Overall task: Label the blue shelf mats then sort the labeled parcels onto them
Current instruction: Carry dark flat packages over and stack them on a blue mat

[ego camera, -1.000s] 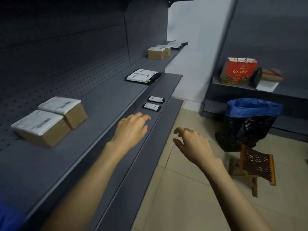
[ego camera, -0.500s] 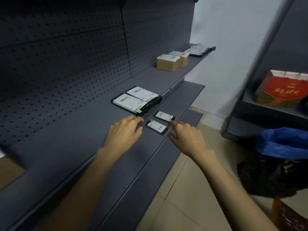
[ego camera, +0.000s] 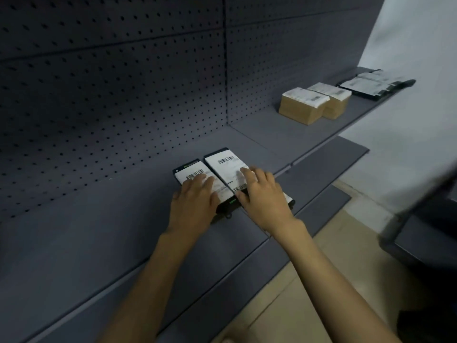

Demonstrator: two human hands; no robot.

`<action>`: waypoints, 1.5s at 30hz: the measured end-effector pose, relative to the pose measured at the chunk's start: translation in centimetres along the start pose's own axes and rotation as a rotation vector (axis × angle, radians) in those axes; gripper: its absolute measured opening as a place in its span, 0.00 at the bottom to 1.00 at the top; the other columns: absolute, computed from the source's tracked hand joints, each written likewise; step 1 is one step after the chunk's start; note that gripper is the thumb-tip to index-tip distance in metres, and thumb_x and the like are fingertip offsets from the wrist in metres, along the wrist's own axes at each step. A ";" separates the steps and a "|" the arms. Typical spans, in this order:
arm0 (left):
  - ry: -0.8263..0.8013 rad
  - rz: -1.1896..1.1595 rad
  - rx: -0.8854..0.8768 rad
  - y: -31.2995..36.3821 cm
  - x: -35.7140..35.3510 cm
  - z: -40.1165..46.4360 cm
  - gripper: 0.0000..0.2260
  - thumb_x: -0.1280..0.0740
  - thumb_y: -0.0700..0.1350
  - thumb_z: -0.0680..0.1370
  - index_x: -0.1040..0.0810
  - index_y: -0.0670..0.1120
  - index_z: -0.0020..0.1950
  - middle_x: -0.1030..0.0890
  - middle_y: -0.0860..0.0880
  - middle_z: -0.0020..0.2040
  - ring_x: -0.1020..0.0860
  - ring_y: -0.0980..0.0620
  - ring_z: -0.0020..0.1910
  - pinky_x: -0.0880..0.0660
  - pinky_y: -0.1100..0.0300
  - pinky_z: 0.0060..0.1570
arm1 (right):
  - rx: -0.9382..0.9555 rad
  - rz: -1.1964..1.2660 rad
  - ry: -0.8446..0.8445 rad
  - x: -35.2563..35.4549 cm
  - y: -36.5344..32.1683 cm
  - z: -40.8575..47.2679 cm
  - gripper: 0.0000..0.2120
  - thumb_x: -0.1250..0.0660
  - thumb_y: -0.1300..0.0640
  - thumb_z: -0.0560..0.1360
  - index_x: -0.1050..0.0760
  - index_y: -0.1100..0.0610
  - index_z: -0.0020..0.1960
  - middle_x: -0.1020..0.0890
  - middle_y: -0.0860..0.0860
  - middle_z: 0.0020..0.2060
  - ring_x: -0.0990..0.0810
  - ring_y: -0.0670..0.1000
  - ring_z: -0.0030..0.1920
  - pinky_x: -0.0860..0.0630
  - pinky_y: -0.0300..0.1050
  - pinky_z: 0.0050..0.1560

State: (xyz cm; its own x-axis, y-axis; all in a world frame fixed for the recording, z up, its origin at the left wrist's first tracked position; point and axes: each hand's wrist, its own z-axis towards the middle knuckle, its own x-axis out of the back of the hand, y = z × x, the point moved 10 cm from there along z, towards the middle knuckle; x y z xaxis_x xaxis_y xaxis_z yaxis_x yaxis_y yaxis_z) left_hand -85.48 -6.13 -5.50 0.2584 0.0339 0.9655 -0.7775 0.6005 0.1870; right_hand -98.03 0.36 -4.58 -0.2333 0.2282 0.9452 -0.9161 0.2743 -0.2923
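Two flat black parcels with white barcode labels lie side by side on the grey shelf (ego camera: 99,231). My left hand (ego camera: 195,201) rests flat on the left parcel (ego camera: 191,170), thumb out at its left side; whether it grips is unclear. My right hand (ego camera: 262,196) covers the near end of the right parcel (ego camera: 226,162), fingers spread on the label and thumb hooked at the front edge. A small labelled parcel (ego camera: 289,199) peeks out from under my right hand on the lower shelf. No blue mat is in view.
Two brown boxes (ego camera: 300,105) with white labels stand further along the shelf, with more flat black parcels (ego camera: 368,85) beyond them. Pegboard backs the shelf. A lower shelf (ego camera: 321,164) juts out below. Another dark shelf unit (ego camera: 420,231) stands at right over tiled floor.
The view has swung left and closer to the shelf. Both hands have moved forward from the lower shelf edge onto the two flat black parcels.
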 end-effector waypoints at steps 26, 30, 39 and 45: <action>-0.147 0.046 0.995 -5.0 -0.6 -2.4 0.53 0.43 0.79 0.64 0.45 0.41 0.75 0.37 0.42 0.70 0.39 0.42 0.70 0.38 0.50 0.68 | 0.319 0.085 -0.334 -4.6 1.2 10.4 0.56 0.34 0.30 0.70 0.58 0.62 0.79 0.47 0.57 0.77 0.47 0.60 0.75 0.43 0.58 0.72; -0.089 -0.045 1.118 -4.7 -0.8 -3.0 0.47 0.34 0.74 0.64 0.37 0.41 0.71 0.35 0.44 0.65 0.38 0.43 0.67 0.35 0.50 0.65 | 0.323 0.180 -0.303 -5.2 2.3 11.0 0.52 0.31 0.32 0.68 0.47 0.63 0.76 0.40 0.58 0.74 0.44 0.59 0.74 0.42 0.58 0.73; 0.442 -0.159 1.127 -2.3 2.0 -6.3 0.35 0.24 0.54 0.67 0.35 0.38 0.64 0.34 0.41 0.61 0.35 0.41 0.60 0.37 0.54 0.60 | 0.458 0.374 -0.125 -2.5 2.1 11.5 0.41 0.26 0.43 0.65 0.37 0.58 0.71 0.27 0.56 0.64 0.33 0.59 0.67 0.33 0.57 0.65; 0.701 -0.114 1.137 -1.3 5.2 -11.3 0.35 0.25 0.52 0.68 0.36 0.41 0.68 0.35 0.44 0.60 0.36 0.46 0.59 0.36 0.57 0.55 | 0.571 0.517 -0.170 -1.3 -2.4 9.2 0.42 0.25 0.46 0.66 0.39 0.57 0.73 0.28 0.56 0.66 0.32 0.59 0.65 0.33 0.56 0.64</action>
State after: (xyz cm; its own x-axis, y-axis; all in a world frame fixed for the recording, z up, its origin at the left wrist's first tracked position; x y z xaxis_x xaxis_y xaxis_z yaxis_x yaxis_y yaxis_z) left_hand -76.70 2.29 -2.78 0.3243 0.6339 0.7021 -0.6853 -0.3542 0.6363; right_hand -98.50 -9.15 -3.75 -0.6800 0.0376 0.7322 -0.6927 -0.3602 -0.6248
